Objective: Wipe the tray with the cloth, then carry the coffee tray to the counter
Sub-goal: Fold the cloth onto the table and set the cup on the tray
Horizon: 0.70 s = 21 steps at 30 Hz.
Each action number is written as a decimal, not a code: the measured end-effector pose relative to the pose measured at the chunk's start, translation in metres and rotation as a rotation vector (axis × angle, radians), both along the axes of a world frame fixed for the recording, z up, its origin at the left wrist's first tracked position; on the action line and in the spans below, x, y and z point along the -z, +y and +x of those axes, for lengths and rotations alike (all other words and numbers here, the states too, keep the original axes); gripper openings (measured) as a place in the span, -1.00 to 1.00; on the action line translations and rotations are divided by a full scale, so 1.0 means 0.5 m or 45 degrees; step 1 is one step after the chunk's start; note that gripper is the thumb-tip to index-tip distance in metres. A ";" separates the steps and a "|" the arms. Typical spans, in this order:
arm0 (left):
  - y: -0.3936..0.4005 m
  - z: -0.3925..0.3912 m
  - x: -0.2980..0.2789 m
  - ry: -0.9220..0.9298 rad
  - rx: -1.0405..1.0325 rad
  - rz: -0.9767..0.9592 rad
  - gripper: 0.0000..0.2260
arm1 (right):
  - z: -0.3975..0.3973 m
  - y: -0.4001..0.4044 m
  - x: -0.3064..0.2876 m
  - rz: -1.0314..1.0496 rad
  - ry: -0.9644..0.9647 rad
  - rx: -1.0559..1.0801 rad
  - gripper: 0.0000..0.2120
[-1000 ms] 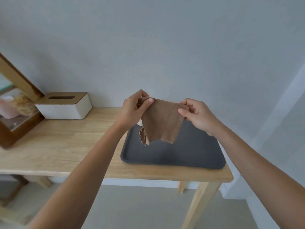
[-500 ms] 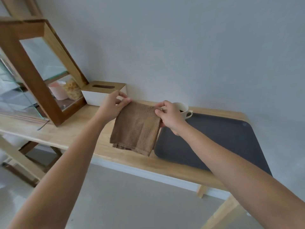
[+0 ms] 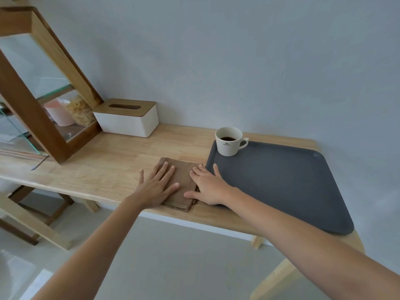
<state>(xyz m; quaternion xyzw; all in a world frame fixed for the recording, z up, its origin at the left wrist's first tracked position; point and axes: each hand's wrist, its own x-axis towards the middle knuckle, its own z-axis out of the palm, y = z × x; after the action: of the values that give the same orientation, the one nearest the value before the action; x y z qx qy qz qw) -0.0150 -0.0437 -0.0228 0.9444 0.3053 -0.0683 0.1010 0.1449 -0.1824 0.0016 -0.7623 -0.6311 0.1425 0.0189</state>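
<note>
Left hand [image 3: 156,187]: fingers spread flat, palm down on the cloth [image 3: 181,185], gripping nothing. Right hand [image 3: 209,187]: fingers spread flat, pressing the cloth's right side, little finger over the tray [image 3: 281,187] rim. Cloth: brown, folded, lying flat near the table [image 3: 104,167] front edge, touching the tray's left rim. Tray: dark grey, at the table's right end. Cup [image 3: 229,141]: white, holding coffee, in the tray's far left corner. Tissue box [image 3: 127,120]: along the back edge. Cabinet [image 3: 36,87]: wood and glass, left end.

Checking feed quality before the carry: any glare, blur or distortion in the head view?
Head view: soft even light, no harsh shadows; hands, cloth and cup sharp; wide-angle warp slants the table and stretches the tray; faint reflections on the cabinet glass.
</note>
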 end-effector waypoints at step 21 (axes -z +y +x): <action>-0.086 0.354 -0.103 -1.019 -0.355 -1.380 -0.56 | 0.290 -0.057 -0.024 0.711 1.434 1.033 -0.63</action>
<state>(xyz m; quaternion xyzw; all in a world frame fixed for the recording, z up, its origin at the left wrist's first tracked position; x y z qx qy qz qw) 0.1620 -0.0869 0.0286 0.6650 0.2858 0.1564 0.6720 0.2899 -0.2111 0.0137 -0.7137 -0.2080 0.3277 0.5831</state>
